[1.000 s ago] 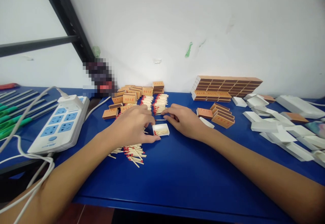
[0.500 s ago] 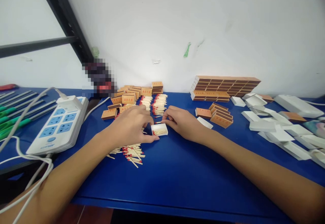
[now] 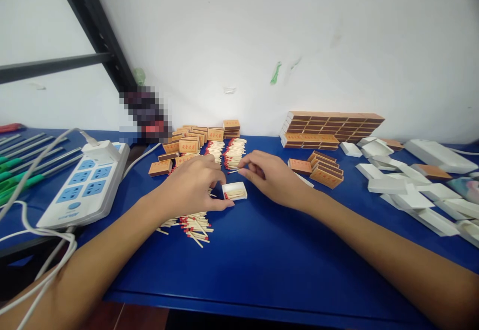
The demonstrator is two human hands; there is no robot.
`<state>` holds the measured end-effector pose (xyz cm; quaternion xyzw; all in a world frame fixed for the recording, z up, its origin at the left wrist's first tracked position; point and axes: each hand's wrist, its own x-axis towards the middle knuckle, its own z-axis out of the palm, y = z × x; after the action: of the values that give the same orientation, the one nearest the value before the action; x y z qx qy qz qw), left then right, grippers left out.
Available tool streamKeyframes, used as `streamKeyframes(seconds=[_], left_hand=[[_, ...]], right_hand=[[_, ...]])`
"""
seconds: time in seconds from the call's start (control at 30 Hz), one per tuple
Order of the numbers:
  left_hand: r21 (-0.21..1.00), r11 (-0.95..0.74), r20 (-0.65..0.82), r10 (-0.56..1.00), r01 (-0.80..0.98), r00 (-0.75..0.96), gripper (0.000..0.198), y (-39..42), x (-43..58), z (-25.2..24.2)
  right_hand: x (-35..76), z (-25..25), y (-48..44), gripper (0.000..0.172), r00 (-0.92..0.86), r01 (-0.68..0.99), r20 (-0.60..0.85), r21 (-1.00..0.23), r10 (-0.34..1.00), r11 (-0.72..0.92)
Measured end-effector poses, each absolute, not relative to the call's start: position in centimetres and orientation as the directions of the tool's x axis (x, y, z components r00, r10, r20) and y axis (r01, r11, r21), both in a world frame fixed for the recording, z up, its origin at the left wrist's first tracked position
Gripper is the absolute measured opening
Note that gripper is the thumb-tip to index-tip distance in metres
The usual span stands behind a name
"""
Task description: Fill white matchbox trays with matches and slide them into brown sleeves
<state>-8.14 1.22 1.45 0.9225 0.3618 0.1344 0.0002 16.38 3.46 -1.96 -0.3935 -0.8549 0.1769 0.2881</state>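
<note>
A small white matchbox tray (image 3: 239,187) lies on the blue table with several red-tipped matches inside it. My left hand (image 3: 190,184) holds the tray at its left end, thumb along the near side and fingers at the far side. Just beyond the tray, my right hand (image 3: 267,175) has its thumb and forefinger pinched at the end of a single match (image 3: 232,171). Behind that match is a pile of matches (image 3: 235,153), heads mostly to the left. More loose matches (image 3: 196,227) lie below my left wrist.
Filled-looking matchboxes (image 3: 189,145) cluster behind my left hand. A stacked row of matchboxes (image 3: 333,125) stands by the wall, with a few boxes (image 3: 326,170) in front. White trays (image 3: 411,195) spread at right. A power strip (image 3: 88,180) and green-handled tools (image 3: 22,175) lie left.
My right hand has shifted slightly away from the tray, toward the match pile, its fingertips now at a match there. My left hand and the tray have stayed almost still.
</note>
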Motion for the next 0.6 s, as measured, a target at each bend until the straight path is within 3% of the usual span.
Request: streamKeyframes(seconds=[0.2, 0.6], left_hand=[[0.092, -0.737, 0.256, 0.667, 0.67, 0.7, 0.036, 1.3, -8.1, 1.3], [0.104, -0.734, 0.247, 0.673, 0.672, 0.697, 0.035, 1.2, -8.1, 1.5]], right_hand=[[16.7, -3.6, 5.4, 0.005, -0.488, 0.679, 0.312, -0.451, 0.815, 0.579], [16.3, -2.9, 4.9, 0.01, -0.439, 0.751, 0.213, -0.445, 0.873, 0.487]])
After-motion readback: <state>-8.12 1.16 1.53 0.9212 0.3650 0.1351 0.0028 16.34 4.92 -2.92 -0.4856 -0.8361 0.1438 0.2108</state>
